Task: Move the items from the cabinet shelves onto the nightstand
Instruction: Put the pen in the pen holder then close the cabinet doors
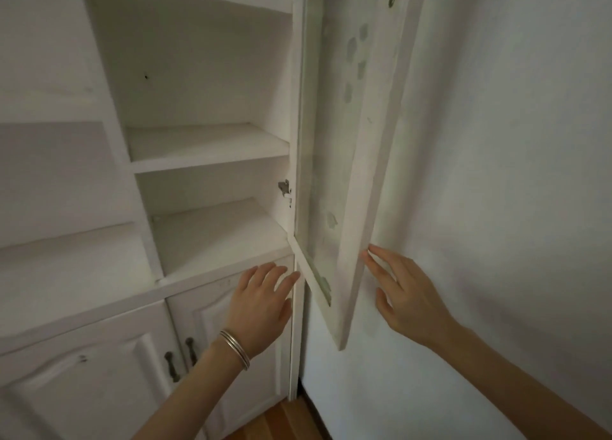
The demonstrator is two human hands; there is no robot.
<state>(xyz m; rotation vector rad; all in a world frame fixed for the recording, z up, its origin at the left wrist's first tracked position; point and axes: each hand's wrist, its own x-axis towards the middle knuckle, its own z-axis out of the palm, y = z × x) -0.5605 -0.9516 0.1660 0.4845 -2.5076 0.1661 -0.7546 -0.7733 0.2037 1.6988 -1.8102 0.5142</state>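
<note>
- Shelves: middle shelf [205,141] and lower shelf [218,234] both show bare white board, with no items visible. The top compartment is only partly in frame. The nightstand is not in view.
- My read: the shelves look emptied, so the next move is probably on the glass door [374,174], likely closing it.
- Key relation: the door's long axis is vertical. It is hinged on the cabinet's right side at the hinge [284,188] and swung out toward the wall [513,174]. Its free edge lies just left of the right hand [407,294].
- Right hand: fingers [374,251] are straight and spread, holding nothing. The tips touch or nearly touch the door's free edge, and the hand sits between door and wall. This is the nearer hand for pushing the door.
- Left hand [261,300]: fingers are relaxed and extended, with nothing held. It hovers in front of the lower cabinet door [99,373], with its fingertips near the glass door's bottom rail on the hinge side. There are bangles [235,348] on the wrist.
- Obstruction risk: if the door swings shut, the left fingertips lie near its sweep and the cabinet front, so they could get pinched.
- Also around: the handles [172,366] on the lower doors and the wood floor [281,419].
</note>
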